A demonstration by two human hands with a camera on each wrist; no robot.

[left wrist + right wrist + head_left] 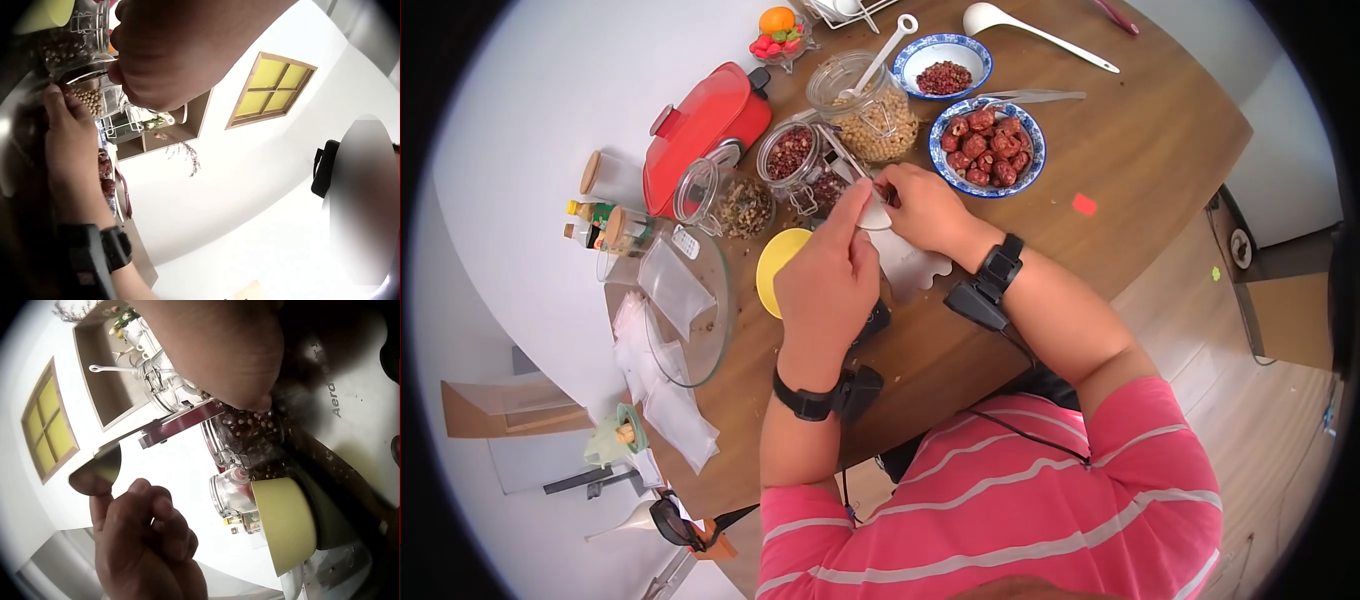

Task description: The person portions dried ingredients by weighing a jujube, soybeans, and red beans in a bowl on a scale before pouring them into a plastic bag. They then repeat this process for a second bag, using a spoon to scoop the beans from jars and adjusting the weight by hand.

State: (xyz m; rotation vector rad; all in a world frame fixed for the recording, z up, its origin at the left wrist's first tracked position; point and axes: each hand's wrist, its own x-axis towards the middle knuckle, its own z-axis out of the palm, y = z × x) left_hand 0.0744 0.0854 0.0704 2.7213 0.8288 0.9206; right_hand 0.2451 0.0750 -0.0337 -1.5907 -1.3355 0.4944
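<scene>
My left hand (825,285) and right hand (930,210) meet close in front of the jars. Between them is a thin metal tool with a dark red bar (181,425) and a rounded, half-moon metal piece (97,472). The left index finger reaches out along the rounded piece, its other fingers bent. With fingertips together, the right hand pinches the tool; its exact kind I cannot tell. Below the hands lies a pale, wavy-edged board (915,265). Beside the left hand is a yellow cup (776,272).
Beyond the hands stand jars of yellow beans (865,130), dark red grains (790,152) and dried flowers (743,208). Blue-rimmed bowls hold red dates (990,150) and red peppercorns (943,78). A red lidded pan (710,125), white ladle (1040,40) and plastic bags (665,385) lie around.
</scene>
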